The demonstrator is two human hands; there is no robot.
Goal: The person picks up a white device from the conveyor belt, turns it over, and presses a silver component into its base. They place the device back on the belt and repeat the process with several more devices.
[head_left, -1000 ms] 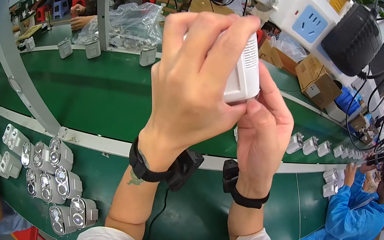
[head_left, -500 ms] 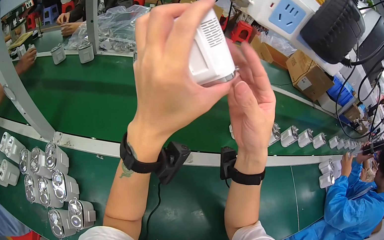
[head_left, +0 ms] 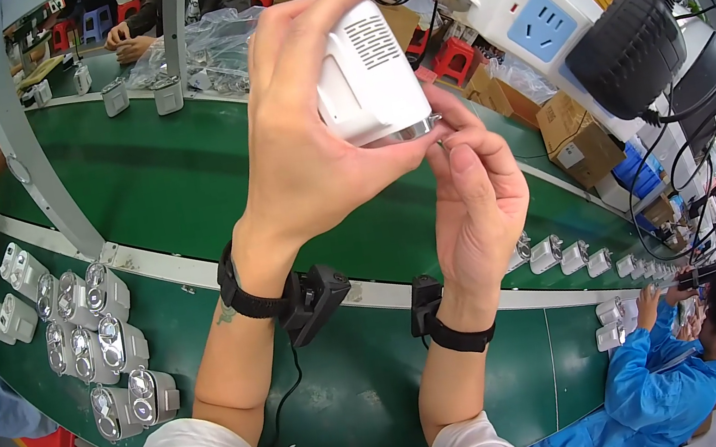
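Observation:
A white plastic device [head_left: 375, 94] with rows of vent slots is raised in front of me, tilted, its shiny end facing down. My left hand [head_left: 292, 131] is closed around its left side, thumb below and fingers over the top. At the device's lower right corner, the fingertips of my right hand [head_left: 480, 213] are bent in close to the shiny rim. Whatever small thing they may pinch there is too hidden to name.
Left on the bench stands a group of similar white devices [head_left: 88, 350] with round shiny tops. A green conveyor belt [head_left: 182, 176] crosses ahead, carrying more devices [head_left: 546, 255]. A power strip [head_left: 538, 26] with a black adapter hangs upper right. A co-worker in blue [head_left: 655, 382] sits right.
The device has shifted slightly left and tilted further in my left hand. My right hand has lowered a little, its fingers curling in at the shiny rim. Devices on the belt have moved right.

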